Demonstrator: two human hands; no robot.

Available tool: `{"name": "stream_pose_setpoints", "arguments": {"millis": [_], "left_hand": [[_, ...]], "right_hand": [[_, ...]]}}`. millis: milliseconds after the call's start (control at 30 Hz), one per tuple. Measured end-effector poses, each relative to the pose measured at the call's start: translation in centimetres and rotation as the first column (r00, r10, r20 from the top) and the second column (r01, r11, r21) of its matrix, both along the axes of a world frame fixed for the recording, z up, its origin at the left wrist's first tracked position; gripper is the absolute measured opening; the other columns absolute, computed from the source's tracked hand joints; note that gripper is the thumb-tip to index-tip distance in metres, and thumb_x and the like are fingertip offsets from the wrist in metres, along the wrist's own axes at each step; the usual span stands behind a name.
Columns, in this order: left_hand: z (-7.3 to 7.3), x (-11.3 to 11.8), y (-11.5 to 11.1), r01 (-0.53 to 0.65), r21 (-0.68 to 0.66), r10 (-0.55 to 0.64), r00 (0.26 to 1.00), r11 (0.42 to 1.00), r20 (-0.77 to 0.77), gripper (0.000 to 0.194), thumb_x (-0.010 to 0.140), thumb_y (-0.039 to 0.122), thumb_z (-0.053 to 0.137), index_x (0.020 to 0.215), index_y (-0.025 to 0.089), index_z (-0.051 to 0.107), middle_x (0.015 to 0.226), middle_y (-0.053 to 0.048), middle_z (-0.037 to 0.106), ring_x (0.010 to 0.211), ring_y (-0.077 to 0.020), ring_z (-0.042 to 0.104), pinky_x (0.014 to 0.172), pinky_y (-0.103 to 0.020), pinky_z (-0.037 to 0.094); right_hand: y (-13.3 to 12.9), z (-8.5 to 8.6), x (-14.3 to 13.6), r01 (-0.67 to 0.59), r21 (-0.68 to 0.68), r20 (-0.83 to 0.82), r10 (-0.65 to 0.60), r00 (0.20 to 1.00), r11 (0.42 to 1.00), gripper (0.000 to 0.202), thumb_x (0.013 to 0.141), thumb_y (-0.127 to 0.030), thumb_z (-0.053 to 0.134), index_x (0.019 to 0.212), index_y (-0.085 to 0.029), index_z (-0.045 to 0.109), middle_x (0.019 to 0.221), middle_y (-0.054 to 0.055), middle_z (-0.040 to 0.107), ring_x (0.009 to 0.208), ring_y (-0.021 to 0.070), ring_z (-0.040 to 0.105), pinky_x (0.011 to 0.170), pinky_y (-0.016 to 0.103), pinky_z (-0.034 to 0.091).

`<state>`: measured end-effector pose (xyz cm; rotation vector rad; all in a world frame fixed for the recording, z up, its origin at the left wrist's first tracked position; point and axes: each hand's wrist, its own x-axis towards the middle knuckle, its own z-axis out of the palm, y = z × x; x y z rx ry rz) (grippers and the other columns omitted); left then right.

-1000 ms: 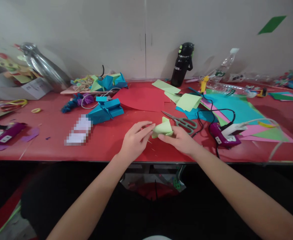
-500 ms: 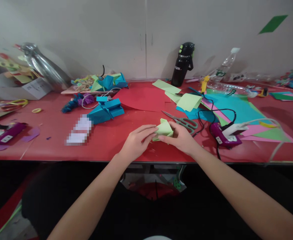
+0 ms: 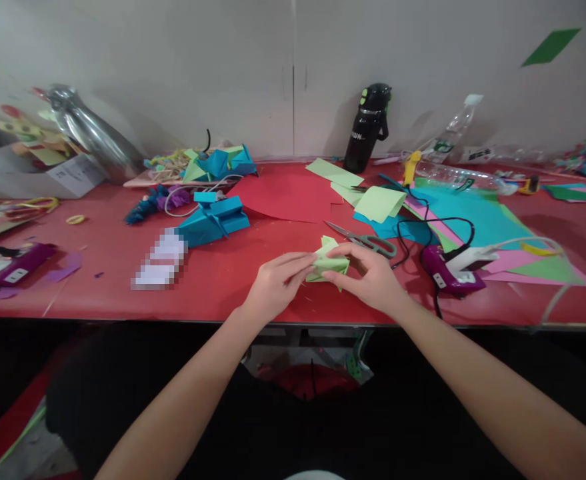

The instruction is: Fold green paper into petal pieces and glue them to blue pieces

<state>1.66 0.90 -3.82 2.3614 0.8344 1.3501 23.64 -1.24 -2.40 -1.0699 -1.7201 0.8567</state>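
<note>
Between my hands, above the front of the red table, is a folded piece of light green paper. My left hand pinches its left side between thumb and fingers. On its right side, my right hand has curved fingers over the top and a thumb at the front, gripping it. Parts of the paper are covered by my fingers. Grey-handled scissors lie just behind my right hand, blades pointing left. A blue folded paper piece sits farther back on the left.
A purple power strip with cables stands to the right, near coloured paper sheets. Behind are a black bottle, a clear plastic bottle and green paper pieces. A metal thermos jug leans at the left.
My right hand's fingers have shifted over the top of the green paper, and its thumb has moved slightly right. The paper's right part looks more opened out. My left hand stays nearly in place.
</note>
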Motion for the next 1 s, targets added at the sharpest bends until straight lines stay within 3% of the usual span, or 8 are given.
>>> {"name": "stream_pose_setpoints", "arguments": {"millis": [300, 433, 633, 867, 1000], "left_hand": [[-0.3, 0.4, 0.0, -0.027, 0.031, 0.025, 0.998, 0.999, 0.053, 0.020, 0.094, 0.015, 0.063, 0.108, 0.020, 0.076, 0.108, -0.008, 0.078, 0.098, -0.0192, 0.075, 0.089, -0.034, 0.063], [0.3, -0.2, 0.2, -0.046, -0.013, 0.047, 0.996, 0.999, 0.079, 0.018, 0.093, 0.014, 0.065, 0.104, 0.020, 0.077, 0.107, -0.007, 0.078, 0.097, -0.0182, 0.075, 0.089, -0.032, 0.062], [1.3, -1.0, 0.1, -0.046, -0.076, 0.049, 0.998, 0.996, 0.048, 0.016, 0.094, 0.016, 0.063, 0.101, 0.021, 0.077, 0.105, -0.006, 0.078, 0.095, -0.0182, 0.074, 0.087, -0.032, 0.061], [1.8, -0.4, -0.3, 0.027, -0.145, -0.022, 0.999, 0.989, 0.036, 0.008, 0.089, 0.026, 0.072, 0.094, 0.020, 0.074, 0.102, -0.007, 0.078, 0.094, -0.0191, 0.074, 0.086, -0.032, 0.060], [1.7, -0.3, -0.4, -0.002, -0.185, 0.006, 1.000, 0.983, 0.024, 0.007, 0.089, 0.027, 0.072, 0.091, 0.020, 0.073, 0.097, -0.006, 0.078, 0.088, -0.0173, 0.073, 0.082, -0.029, 0.059]], "right_hand": [[-0.3, 0.6, 0.2, -0.042, -0.015, 0.015, 0.042, 0.999, 0.999, 0.032, 0.080, -0.038, 0.080, 0.106, -0.025, 0.067, 0.106, 0.004, 0.069, 0.098, 0.0229, 0.066, 0.086, 0.037, 0.055], [-0.2, 0.9, 0.6, -0.099, -0.046, -0.007, 0.099, 0.995, 0.994, 0.039, 0.079, -0.038, 0.082, 0.112, -0.025, 0.067, 0.115, 0.006, 0.069, 0.105, 0.0240, 0.067, 0.095, 0.040, 0.054], [0.3, 0.9, 1.5, -0.220, -0.147, -0.063, 0.212, 0.975, 0.964, 0.039, 0.085, -0.038, 0.077, 0.121, -0.025, 0.066, 0.120, 0.008, 0.069, 0.108, 0.0246, 0.067, 0.094, 0.042, 0.056], [0.2, 1.2, 0.9, -0.190, -0.043, -0.035, 0.189, 0.981, 0.981, 0.023, 0.092, -0.037, 0.069, 0.110, -0.024, 0.073, 0.103, 0.006, 0.072, 0.092, 0.0213, 0.068, 0.087, 0.040, 0.056], [0.1, 0.8, 0.3, -0.168, -0.053, -0.074, 0.164, 0.984, 0.984, 0.022, 0.090, -0.036, 0.071, 0.109, -0.025, 0.071, 0.105, 0.006, 0.073, 0.092, 0.0208, 0.069, 0.087, 0.039, 0.056]]}}
